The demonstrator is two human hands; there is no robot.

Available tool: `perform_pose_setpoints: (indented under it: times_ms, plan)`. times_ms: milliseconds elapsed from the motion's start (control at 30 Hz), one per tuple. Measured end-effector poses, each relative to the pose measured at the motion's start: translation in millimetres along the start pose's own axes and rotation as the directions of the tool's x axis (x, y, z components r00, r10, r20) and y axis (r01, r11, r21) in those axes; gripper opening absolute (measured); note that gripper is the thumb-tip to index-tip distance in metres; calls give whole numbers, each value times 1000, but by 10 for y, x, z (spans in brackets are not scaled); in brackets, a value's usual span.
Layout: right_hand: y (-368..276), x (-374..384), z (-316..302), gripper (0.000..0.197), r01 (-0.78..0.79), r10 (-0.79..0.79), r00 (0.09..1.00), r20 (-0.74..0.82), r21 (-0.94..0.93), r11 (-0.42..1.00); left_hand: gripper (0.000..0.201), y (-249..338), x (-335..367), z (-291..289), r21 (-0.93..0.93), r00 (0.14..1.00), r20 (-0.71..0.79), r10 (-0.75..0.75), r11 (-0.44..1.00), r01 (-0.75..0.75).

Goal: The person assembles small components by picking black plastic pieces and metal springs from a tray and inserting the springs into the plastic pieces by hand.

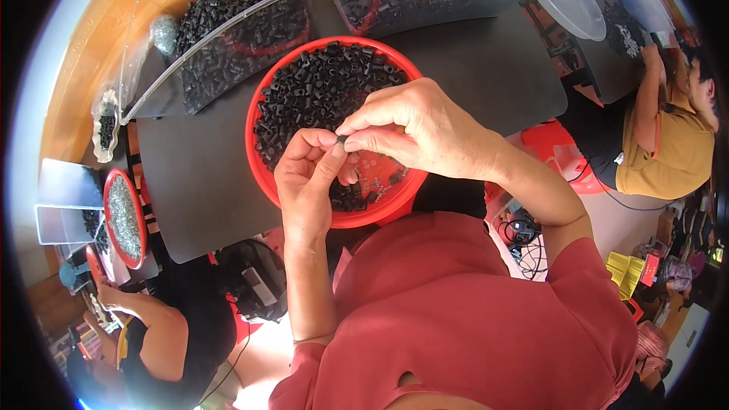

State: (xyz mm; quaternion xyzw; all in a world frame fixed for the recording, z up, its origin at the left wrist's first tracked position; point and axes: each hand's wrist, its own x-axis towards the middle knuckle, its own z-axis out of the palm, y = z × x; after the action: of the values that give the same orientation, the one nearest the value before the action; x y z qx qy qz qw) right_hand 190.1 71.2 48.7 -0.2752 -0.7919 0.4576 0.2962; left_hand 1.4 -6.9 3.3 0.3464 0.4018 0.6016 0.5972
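Over a round red basin, my two hands meet fingertip to fingertip. A small black plastic part is pinched between the thumb and fingers of my left hand. From the right, the thumb and forefinger of my right hand close on the same part; whether they also hold some smaller piece cannot be made out. Many loose black plastic parts fill the far and left side of the basin. Small metal pieces lie scattered on its red bottom, close under my hands, with more black parts near the front rim.
Behind the basin, clear plastic bins hold heaps of black parts on the dark table. A red tray of small shiny pieces stands at the left. Co-workers sit at the left and the right. Cables lie below right.
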Motion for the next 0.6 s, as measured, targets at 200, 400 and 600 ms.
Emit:
perform_pose_setpoints:
  times_ms: [200,400,600]
  plan:
    - [-73,66,-28,13,-5,6,999,39,-29,1000,8,-30,-20,28,154,999,-39,32,988,-26]
    - [-66,54,-68,13,-46,53,995,83,-79,996,11,-8,-24,11,121,999,-39,20,993,-16]
    - [3,-7,-35,15,-68,68,998,7,-5,998,10,-30,-20,32,33,998,-38,45,999,-44]
